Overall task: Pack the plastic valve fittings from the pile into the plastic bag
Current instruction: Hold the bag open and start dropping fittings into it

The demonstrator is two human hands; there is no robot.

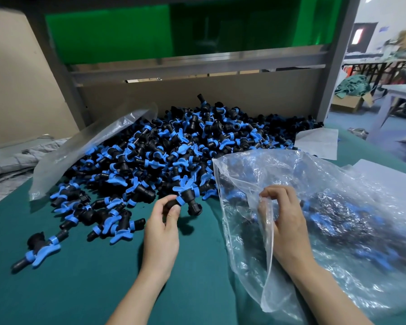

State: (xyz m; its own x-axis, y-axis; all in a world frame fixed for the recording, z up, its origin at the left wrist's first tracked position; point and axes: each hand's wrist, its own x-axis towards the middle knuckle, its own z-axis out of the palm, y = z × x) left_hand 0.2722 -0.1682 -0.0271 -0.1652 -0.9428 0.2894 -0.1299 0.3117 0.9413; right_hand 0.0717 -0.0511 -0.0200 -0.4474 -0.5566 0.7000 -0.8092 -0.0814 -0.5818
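Green cloth (80, 289) covers the bench. The pile (185, 148) of black fittings with blue handles is heaped against the brown board (197, 97) at the back and spills forward toward the person.

Left hand (161, 233): thumb and fingers pinch one fitting (188, 200) by its black end. The fitting is at the pile's front edge, blue handle up, just left of the bag's mouth. A shadow lies on the cloth under it.

Right hand (284, 219): fingers curled, gripping a fold of the bag (279, 165) at its open edge. The bag is clear and crumpled and lies on the cloth to the right of the pile, mouth facing left. Its near edge touches the pile. Packed fittings (338, 216) show through the plastic as a dark and blue mass, blurred.

A second clear bag (92, 146) lies draped over the pile's left flank. A few loose fittings trail off the pile to the front left. The farthest, a stray (38, 249), sits well apart from the rest. A white sheet (317, 143) lies flat behind the bag, by the pile's right end. A green panel (108, 36) stands above the board.
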